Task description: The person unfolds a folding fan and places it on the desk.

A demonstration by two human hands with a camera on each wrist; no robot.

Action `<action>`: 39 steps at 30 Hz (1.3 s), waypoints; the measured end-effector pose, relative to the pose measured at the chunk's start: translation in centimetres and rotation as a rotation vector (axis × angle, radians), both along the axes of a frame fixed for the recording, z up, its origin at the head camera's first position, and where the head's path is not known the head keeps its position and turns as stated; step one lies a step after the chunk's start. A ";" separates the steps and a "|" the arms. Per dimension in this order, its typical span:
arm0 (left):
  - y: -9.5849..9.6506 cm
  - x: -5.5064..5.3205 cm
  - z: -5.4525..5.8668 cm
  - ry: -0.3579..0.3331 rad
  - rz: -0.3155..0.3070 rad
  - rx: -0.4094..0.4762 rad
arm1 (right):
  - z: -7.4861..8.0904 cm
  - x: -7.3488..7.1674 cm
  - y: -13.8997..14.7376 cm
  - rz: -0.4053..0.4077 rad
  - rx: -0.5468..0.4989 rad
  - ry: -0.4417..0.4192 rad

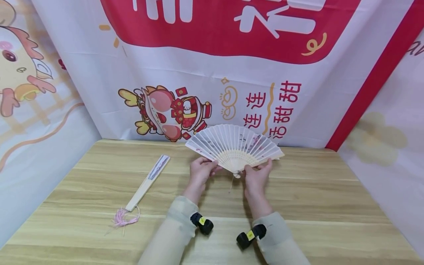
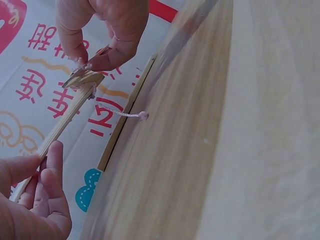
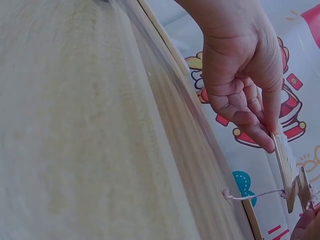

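Note:
In the head view, a white folding fan with printed flowers is spread wide above the table. My left hand pinches its left outer stick between thumb and fingers. On the other side, my right hand grips the right outer stick, its thumb close to the pivot. A short pale cord with a knotted end hangs from the pivot. The left wrist view shows my left hand low and my right hand above. The right wrist view has my left hand largest, with right fingertips at the corner.
A folded fan lies on the wooden table, left of my arms. Its pink tassel points toward the near left. Behind the table's far edge hangs a white and red printed cloth, with more printed cloth at both sides.

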State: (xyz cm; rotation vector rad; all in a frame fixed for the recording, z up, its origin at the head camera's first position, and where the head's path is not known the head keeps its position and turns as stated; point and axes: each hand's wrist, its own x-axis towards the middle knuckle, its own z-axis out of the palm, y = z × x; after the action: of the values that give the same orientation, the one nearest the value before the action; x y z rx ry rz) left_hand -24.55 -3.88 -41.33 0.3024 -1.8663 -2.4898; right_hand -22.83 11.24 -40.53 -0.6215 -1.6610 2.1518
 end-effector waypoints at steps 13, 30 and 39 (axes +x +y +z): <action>0.2 -0.4 0.0 0.004 0.028 0.031 | 0.4 -0.2 0.2 -0.019 -0.104 0.119; 0.2 -0.3 0.2 -0.003 -0.003 0.099 | 0.3 0.2 0.4 -0.016 -0.186 0.152; 0.2 -0.1 0.1 -0.002 -0.038 0.122 | 0.5 0.2 1.0 -0.026 -0.226 0.160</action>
State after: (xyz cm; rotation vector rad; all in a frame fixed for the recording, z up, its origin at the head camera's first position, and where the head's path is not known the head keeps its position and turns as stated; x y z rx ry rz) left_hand -24.62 -3.73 -41.20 0.2739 -1.7405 -2.6352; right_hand -22.66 12.19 -40.04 -0.5133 -1.3323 2.3229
